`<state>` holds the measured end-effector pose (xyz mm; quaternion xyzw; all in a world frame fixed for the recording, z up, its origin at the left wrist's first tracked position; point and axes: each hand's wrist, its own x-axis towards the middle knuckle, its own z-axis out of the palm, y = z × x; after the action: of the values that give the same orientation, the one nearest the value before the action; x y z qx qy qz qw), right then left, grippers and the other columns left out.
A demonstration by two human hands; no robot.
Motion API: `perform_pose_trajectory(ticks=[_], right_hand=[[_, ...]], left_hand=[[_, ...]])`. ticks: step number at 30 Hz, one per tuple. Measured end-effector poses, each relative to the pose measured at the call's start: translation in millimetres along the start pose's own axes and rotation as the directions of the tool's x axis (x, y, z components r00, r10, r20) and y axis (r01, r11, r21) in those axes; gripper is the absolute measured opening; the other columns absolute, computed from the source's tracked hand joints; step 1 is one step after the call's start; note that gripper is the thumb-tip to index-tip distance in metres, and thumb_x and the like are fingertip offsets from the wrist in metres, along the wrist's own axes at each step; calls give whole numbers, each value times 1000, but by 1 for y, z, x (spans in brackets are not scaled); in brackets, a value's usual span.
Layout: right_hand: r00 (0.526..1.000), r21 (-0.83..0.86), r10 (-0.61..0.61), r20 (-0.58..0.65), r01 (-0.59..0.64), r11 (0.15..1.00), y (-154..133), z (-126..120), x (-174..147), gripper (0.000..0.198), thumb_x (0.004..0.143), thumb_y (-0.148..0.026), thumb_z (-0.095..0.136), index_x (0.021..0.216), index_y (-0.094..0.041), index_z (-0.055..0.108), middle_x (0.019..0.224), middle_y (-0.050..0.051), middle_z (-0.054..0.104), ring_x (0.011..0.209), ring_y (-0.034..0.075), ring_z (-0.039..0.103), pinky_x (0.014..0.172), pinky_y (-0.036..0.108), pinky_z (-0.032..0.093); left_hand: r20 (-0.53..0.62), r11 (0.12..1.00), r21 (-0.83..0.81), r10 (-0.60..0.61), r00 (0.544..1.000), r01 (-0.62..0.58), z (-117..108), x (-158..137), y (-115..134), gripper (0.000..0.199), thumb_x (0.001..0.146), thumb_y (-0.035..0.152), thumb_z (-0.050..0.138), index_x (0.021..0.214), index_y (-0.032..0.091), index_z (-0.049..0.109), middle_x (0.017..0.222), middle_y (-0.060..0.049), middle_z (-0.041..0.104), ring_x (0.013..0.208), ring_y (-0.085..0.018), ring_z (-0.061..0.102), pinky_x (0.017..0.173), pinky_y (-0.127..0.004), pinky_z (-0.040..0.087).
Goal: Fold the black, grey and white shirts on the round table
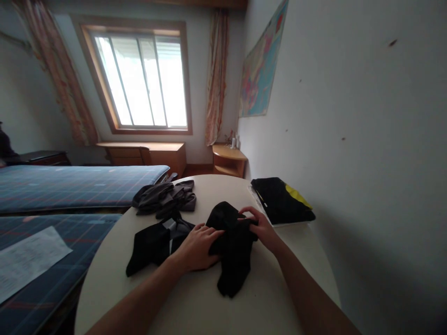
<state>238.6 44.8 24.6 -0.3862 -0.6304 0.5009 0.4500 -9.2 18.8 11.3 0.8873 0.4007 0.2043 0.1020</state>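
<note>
A bunched black garment [234,253] lies on the round pale table [275,288], with one part hanging toward me. My left hand [200,246] grips its left side, the fingers on top and the thumb tucked at the cloth. On its upper right side, my right hand [257,225] pinches the fabric between thumb and fingers. Which kind of garment it is cannot be made out. Left of my left hand spreads another black cloth piece [150,246] with a grey patch. It partly runs behind my left hand.
Crumpled dark grey clothing [160,197] lies at the table's back left. A folded black garment with yellow [282,200] rests at the right, near the white wall [366,186]. Plaid beds [87,186] stand on the left, one bearing a paper sheet [31,258].
</note>
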Motion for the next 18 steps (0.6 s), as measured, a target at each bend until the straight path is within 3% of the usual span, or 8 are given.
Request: perform_pose_trajectory(ticks=[3,5,7,9,11,15,17,18], right_hand=[[994,215,-72,-88,90,973,0,0,2,47,74,-38,72,116,-25,56,79,-2,71,64,15,63,57,24,46],[985,274,-121,-126,152,950,2,1,4,54,75,-41,72,124,-28,53,97,2,73,85,20,68,75,32,52],[987,224,-138,-83,153,962,5,3,6,62,77,-45,72,132,-29,49,112,5,71,101,23,67,90,40,51],[992,45,-128,-2,128,991,9,6,8,64,79,-46,72,135,-26,48,123,8,67,111,25,63,100,44,47],[994,-223,-86,66,99,970,15,9,8,60,81,-45,71,133,-21,51,127,11,65,115,27,61,103,45,45],[997,-651,8,72,41,758,25,10,7,53,79,-36,71,126,-14,61,123,16,66,116,32,60,102,47,44],[999,-707,7,50,30,707,27,6,7,56,76,-31,73,128,-14,61,125,16,67,119,32,59,103,44,44],[999,-708,17,49,23,706,27,4,7,56,75,-29,73,129,-16,61,124,15,68,117,30,61,102,41,45]], left_hand=[[-27,936,-313,-179,984,162,4,3,-9,26,82,27,56,103,20,69,95,-7,75,96,-27,68,92,-38,49],[-53,793,-568,-305,951,222,4,6,-16,27,84,36,51,93,17,70,89,-6,74,89,-26,67,81,-34,53],[-91,647,-723,-438,895,242,3,9,-26,37,83,47,53,89,15,69,84,-6,74,85,-26,66,75,-33,53],[-160,584,-775,-552,818,242,0,12,-38,42,81,52,55,91,14,70,84,-7,73,85,-27,66,74,-34,54],[-268,599,-765,-629,730,236,-5,13,-53,39,81,45,56,100,13,69,94,-9,74,92,-28,67,82,-36,54],[-498,696,-668,-682,535,265,-19,10,-72,47,81,23,48,126,13,59,124,-14,66,109,-27,65,101,-43,48],[-612,796,-561,-583,535,225,-23,7,-70,49,84,20,42,130,14,57,132,-14,61,117,-25,61,108,-45,43],[-643,853,-485,-496,583,190,-24,5,-66,48,87,21,41,132,16,56,135,-13,60,122,-25,58,110,-45,41]])
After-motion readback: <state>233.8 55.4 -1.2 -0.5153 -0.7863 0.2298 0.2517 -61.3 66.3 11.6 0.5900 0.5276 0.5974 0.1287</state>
